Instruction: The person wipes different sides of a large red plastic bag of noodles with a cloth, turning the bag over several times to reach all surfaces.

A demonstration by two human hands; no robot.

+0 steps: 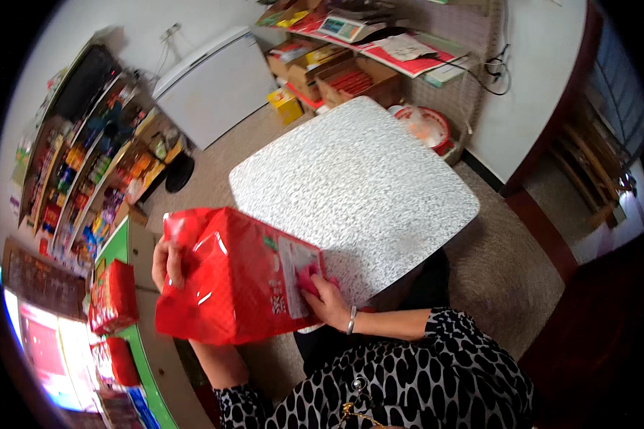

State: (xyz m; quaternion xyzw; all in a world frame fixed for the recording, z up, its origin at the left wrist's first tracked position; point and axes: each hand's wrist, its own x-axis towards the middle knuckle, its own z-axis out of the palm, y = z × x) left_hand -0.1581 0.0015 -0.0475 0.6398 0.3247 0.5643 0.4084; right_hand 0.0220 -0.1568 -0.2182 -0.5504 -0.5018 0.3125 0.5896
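A large glossy red plastic bag [214,279] with a printed panel is held up at the near left of a speckled white table [354,182]. My left hand [169,263] grips the bag's far left side, its fingers curled over the edge; part of that hand is hidden behind the bag. With a silver bracelet on the wrist, my right hand [327,303] lies against the bag's right side and holds a pink cloth [310,279] on the printed panel. The bag overlaps the table's near left edge.
Left of me runs a green-topped counter [118,241] bearing red packages [115,297]. Shelves of packaged goods [86,166] line the left wall, beside a white chest freezer [214,86]. Beyond the table are cardboard boxes [354,83], a yellow box [285,106] and a red-rimmed basin [426,126].
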